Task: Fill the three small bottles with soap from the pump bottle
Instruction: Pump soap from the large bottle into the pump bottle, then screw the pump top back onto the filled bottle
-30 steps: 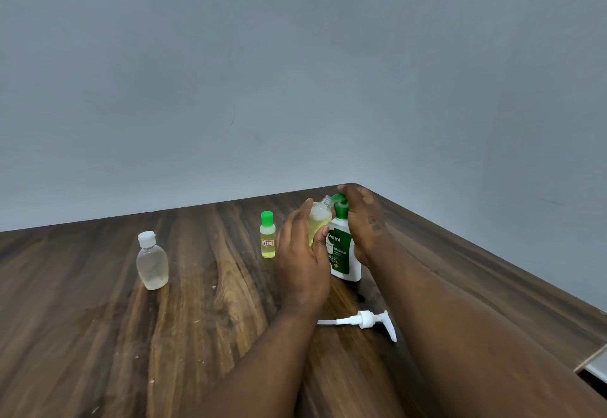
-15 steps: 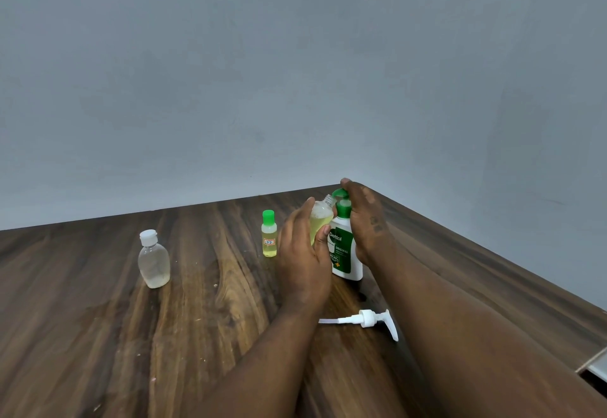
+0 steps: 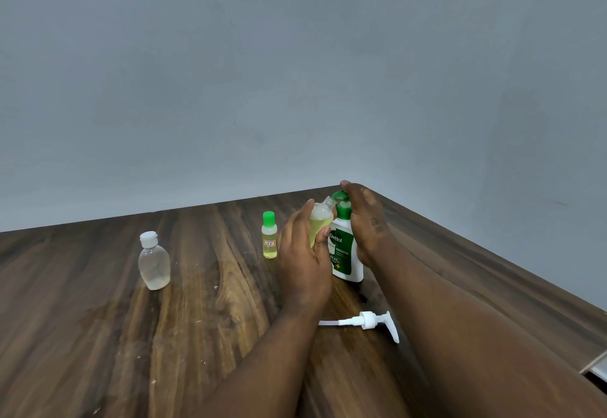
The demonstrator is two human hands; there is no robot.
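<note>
My left hand (image 3: 303,260) grips a small clear bottle (image 3: 320,217) holding yellow soap; it is uncapped and tilted to the right. My right hand (image 3: 368,220) pinches a green cap (image 3: 338,195) just beside that bottle's open neck. Below the cap, the white and green soap bottle (image 3: 345,253) stands on the table with its pump off. The white pump (image 3: 368,320) lies flat in front of it. A small green-capped bottle (image 3: 269,237) of yellow soap stands to the left. Farther left stands a white-capped clear bottle (image 3: 153,261).
Everything sits on a dark wooden table (image 3: 82,335) in a corner of grey walls. The table's right edge (image 3: 525,293) runs diagonally close behind my right forearm.
Both hands have risen slightly together, with the green cap staying next to the small bottle's neck. The other bottles and the pump have not moved.
</note>
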